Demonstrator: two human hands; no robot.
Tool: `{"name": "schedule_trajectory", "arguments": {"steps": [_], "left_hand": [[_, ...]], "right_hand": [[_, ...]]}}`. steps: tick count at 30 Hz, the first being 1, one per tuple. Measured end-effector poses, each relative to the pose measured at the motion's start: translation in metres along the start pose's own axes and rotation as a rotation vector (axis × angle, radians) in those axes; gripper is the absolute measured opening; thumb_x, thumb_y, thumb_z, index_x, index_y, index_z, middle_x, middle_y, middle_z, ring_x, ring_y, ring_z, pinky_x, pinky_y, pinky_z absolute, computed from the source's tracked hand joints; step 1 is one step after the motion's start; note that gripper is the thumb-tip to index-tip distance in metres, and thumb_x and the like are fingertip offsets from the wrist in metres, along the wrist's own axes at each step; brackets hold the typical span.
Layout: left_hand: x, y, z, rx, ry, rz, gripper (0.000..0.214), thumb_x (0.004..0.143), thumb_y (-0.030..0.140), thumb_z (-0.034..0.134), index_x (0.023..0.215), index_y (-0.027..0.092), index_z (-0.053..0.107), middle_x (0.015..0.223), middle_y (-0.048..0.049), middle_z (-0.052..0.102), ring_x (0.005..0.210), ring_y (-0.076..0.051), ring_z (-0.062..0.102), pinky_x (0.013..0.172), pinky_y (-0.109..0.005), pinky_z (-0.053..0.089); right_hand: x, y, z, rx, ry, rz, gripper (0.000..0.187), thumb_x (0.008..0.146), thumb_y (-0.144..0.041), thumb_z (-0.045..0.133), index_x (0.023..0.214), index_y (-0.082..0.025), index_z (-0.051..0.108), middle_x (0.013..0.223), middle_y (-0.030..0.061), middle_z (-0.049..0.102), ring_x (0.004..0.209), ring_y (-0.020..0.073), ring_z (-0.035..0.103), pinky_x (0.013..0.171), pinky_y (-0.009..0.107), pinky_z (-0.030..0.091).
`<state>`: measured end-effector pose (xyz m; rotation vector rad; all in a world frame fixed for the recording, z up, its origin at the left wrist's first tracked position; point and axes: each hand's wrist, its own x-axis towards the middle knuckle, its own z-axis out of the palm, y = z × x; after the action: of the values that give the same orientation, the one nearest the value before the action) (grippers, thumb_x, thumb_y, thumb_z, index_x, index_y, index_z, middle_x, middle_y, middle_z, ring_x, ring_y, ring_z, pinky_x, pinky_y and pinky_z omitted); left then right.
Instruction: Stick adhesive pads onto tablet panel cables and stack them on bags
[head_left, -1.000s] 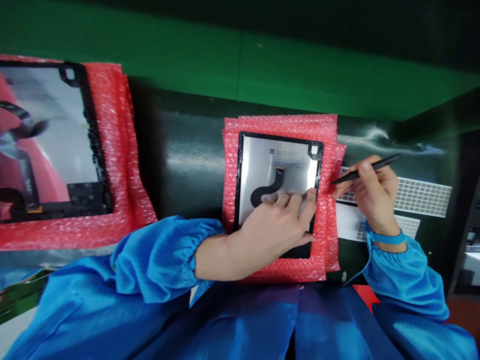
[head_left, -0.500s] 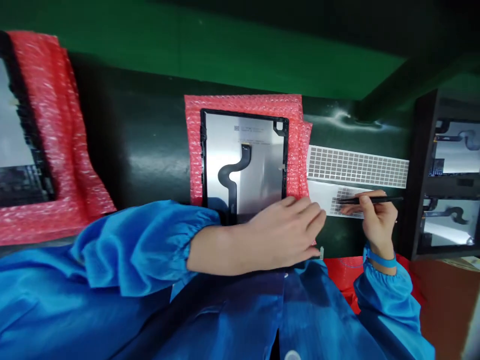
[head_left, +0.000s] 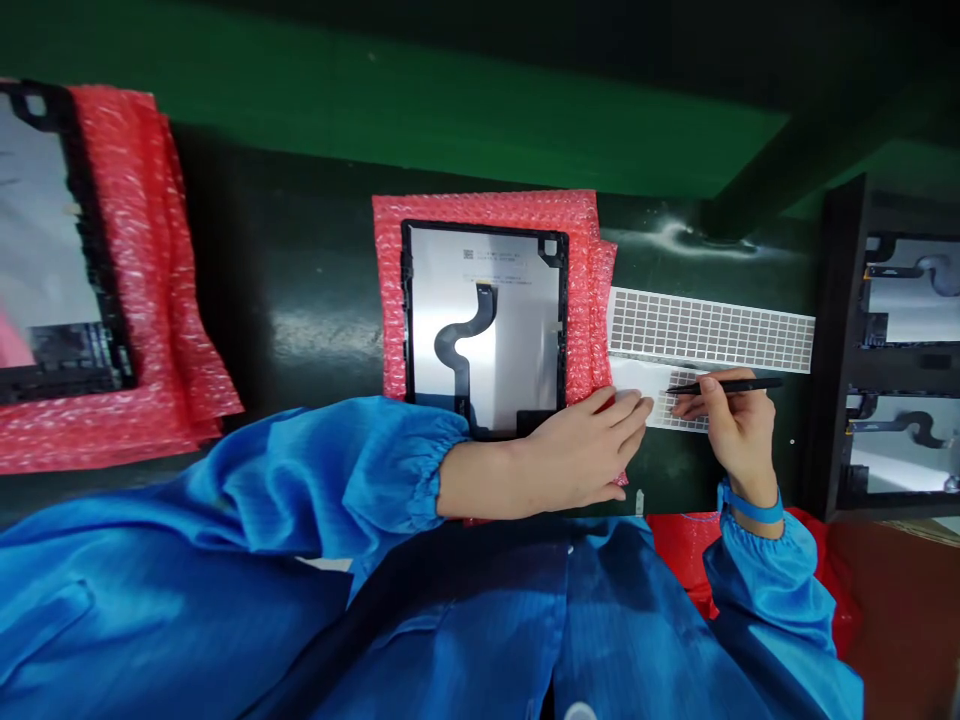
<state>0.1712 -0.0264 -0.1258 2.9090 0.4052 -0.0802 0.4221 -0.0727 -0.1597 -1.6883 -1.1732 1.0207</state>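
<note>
A tablet back panel [head_left: 495, 320] with a black flex cable [head_left: 461, 340] lies on red bubble wrap [head_left: 581, 290] in front of me. My left hand [head_left: 581, 450] rests past the panel's lower right corner, its fingers stretched flat onto a white sheet of small stickers [head_left: 667, 405]. My right hand [head_left: 731, 420] is closed on black tweezers [head_left: 724, 385], whose tip touches that sticker sheet close to my left fingertips.
A longer sticker sheet [head_left: 712, 330] lies just behind the small one. Another panel on red bubble wrap [head_left: 97, 290] sits at the far left. A dark rack [head_left: 892, 350] holding more panels stands at the right. A green wall [head_left: 450, 120] runs along the back.
My right hand brought the tweezers down from beside the panel onto the small sticker sheet. My left hand slid off the panel to the right, onto that sheet. The view shifted right.
</note>
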Motion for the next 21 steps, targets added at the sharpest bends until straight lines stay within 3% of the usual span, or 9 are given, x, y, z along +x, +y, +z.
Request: {"name": "schedule_trajectory", "arguments": {"steps": [11,16,19,21], "left_hand": [[0.006,0.001,0.007,-0.042,0.028,-0.008,0.082,0.098,0.071,0.064,0.146,0.005,0.067,0.165,-0.0227,0.052,0.147,-0.038,0.051,0.118,-0.046,0.041],[-0.012,0.003,-0.013,-0.052,0.231,0.0,0.08,0.097,0.071,0.065,0.143,0.006,0.068,0.154,-0.0236,0.062,0.143,-0.038,0.057,0.121,-0.047,0.04],[-0.038,-0.002,-0.038,-0.071,0.286,0.005,0.058,0.104,0.062,0.06,0.125,0.011,0.076,0.114,-0.0174,0.079,0.107,-0.03,0.073,0.104,-0.042,0.05],[-0.057,-0.009,-0.049,-0.082,0.242,-0.051,0.053,0.106,0.059,0.057,0.118,0.011,0.077,0.081,-0.009,0.075,0.074,-0.024,0.071,0.094,-0.042,0.053]], "right_hand": [[0.009,-0.005,0.001,0.064,0.052,0.016,0.033,0.098,-0.055,0.075,0.094,-0.023,0.066,0.067,-0.0003,0.076,0.05,0.0201,0.074,0.048,0.03,0.063],[0.011,-0.032,0.0,0.124,0.145,-0.007,0.032,0.099,-0.051,0.075,0.093,-0.022,0.065,0.066,-0.0009,0.076,0.049,0.0197,0.074,0.051,0.032,0.064],[0.017,-0.059,0.016,0.15,0.126,-0.06,0.03,0.1,-0.047,0.075,0.092,-0.02,0.065,0.068,-0.0001,0.077,0.051,0.0198,0.075,0.051,0.031,0.064],[0.024,-0.077,0.038,0.162,0.113,-0.11,0.029,0.101,-0.046,0.074,0.092,-0.02,0.066,0.07,0.0002,0.078,0.051,0.0193,0.075,0.051,0.031,0.064]]}}
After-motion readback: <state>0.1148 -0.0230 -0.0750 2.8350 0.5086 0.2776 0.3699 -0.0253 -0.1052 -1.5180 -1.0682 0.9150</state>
